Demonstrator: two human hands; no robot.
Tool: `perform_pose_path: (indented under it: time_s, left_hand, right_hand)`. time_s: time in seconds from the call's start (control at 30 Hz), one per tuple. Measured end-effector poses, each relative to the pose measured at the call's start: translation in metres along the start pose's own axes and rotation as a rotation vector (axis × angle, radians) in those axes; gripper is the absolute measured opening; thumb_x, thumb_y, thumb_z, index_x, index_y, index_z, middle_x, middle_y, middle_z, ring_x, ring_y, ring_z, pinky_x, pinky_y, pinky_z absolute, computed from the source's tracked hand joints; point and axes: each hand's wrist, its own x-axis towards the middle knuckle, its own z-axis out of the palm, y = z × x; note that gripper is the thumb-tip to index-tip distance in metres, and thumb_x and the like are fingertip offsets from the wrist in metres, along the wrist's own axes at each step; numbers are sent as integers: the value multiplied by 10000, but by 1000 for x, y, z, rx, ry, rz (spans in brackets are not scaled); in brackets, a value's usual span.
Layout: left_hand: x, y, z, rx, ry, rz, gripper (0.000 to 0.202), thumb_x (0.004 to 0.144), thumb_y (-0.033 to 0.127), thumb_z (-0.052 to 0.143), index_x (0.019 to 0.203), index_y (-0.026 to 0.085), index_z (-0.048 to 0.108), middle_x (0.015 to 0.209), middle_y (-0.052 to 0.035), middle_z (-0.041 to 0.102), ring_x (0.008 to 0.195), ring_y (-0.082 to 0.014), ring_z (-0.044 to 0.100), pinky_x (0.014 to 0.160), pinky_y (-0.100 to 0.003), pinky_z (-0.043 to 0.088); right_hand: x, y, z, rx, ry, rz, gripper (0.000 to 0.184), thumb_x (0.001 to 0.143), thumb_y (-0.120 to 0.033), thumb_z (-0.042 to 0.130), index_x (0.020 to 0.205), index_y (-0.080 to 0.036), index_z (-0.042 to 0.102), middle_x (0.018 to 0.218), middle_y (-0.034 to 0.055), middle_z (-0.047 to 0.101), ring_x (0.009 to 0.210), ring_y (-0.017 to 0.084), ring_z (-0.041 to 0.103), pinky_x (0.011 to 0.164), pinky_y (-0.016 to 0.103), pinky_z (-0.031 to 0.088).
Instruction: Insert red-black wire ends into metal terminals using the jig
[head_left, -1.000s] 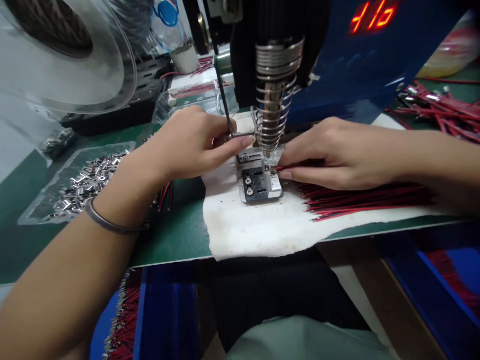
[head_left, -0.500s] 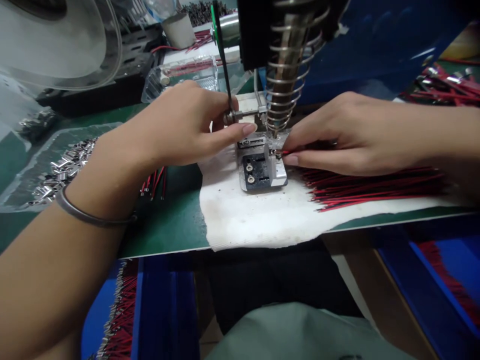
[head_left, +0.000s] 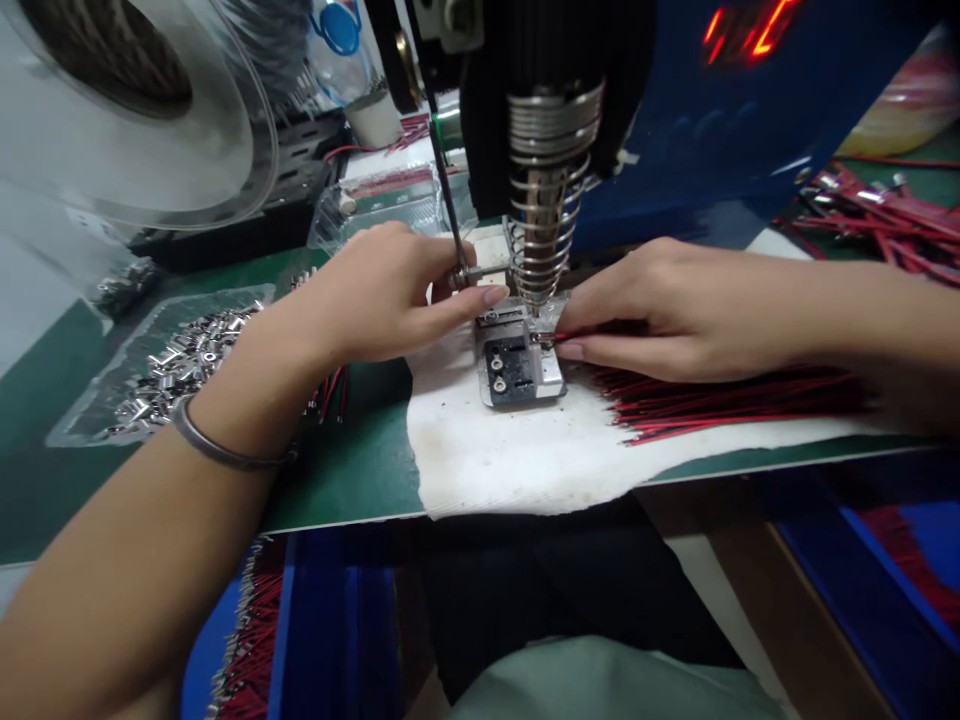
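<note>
My left hand [head_left: 397, 290] is closed around a thin metal guide rod [head_left: 487, 271] at its joint, thumb stretched in front; the curled fingertips are partly hidden. Between the thumb and fingers of my right hand [head_left: 660, 315] is a red wire [head_left: 559, 337], its end at a small metal fixture [head_left: 517, 360]. Just above that end hangs a soldering iron tip [head_left: 537, 300] wrapped in a coil spring. The fixture stands on a white cloth [head_left: 495, 460]. Beneath my right hand lies a bundle of red and black wires [head_left: 697, 405].
A clear tray of small metal parts [head_left: 191, 360] sits left of my left forearm. More wires with metal ends [head_left: 885, 220] lie at the right back. Behind stands a blue machine housing [head_left: 697, 130]. A large reel [head_left: 172, 120] is at upper left, and blue bins [head_left: 330, 610] are below the table edge.
The camera view has tilted up, bringing the red lit display into view. The iron tip appears slightly closer to the fixture. Both hands keep nearly the same place around the fixture.
</note>
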Motion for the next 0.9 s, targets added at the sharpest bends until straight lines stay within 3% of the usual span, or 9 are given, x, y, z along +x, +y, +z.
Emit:
perform_pose_path:
  time_s: [0.17, 0.3, 0.47, 0.63, 0.73, 0.9]
  left_hand:
    - [-1, -7, 4, -33, 71, 52, 499, 1063, 634, 526, 766, 233, 504, 599, 5, 431, 581, -151, 296, 657, -403, 259]
    - [0, -4, 3, -38, 17, -11, 500, 1039, 646, 512, 757, 236, 462, 625, 0, 455, 584, -150, 329, 668, -399, 264]
    - [0, -1, 1, 4, 7, 10, 543, 1046, 661, 453, 709, 239, 398, 566, 0, 404, 560, -151, 300, 630, -389, 220]
    - [1, -3, 2, 27, 17, 47, 548, 1056, 631, 452, 681, 234, 411, 543, -4, 414, 530, -145, 327, 604, -374, 229]
    - [1, -3, 2, 25, 2, 27, 590, 1066, 664, 427, 671, 228, 451, 557, -24, 493, 539, -148, 367, 610, -368, 257]
    - [1, -2, 2, 32, 2, 17, 606, 1051, 677, 419, 667, 217, 506, 583, -51, 566, 563, -154, 411, 623, -352, 268]
  right_hand:
    - [0, -1, 0, 6, -39, 60, 393, 1151, -382, 496, 1014, -145, 777, 942, 58, 792, 784, 137, 627, 790, 319, 401]
    - [1, 0, 2, -3, -32, 58, 393, 1150, -400, 496, 1027, -160, 782, 968, 50, 809, 806, 145, 667, 788, 314, 403]
    - [1, -1, 2, -5, 11, 22, 352, 1134, -339, 516, 998, -172, 795, 979, 25, 830, 750, 114, 681, 751, 287, 418]
    - [0, -1, 1, 7, 51, -28, 332, 1131, -296, 542, 1016, -158, 821, 960, 36, 835, 759, 113, 705, 750, 271, 447]
    - [-2, -2, 0, -14, 88, -62, 320, 1127, -257, 546, 1036, -144, 831, 937, 43, 830, 767, 115, 716, 731, 262, 445]
    - [-7, -3, -1, -52, 120, -133, 300, 1113, -192, 559, 936, -131, 793, 808, 27, 777, 681, 89, 666, 680, 236, 439]
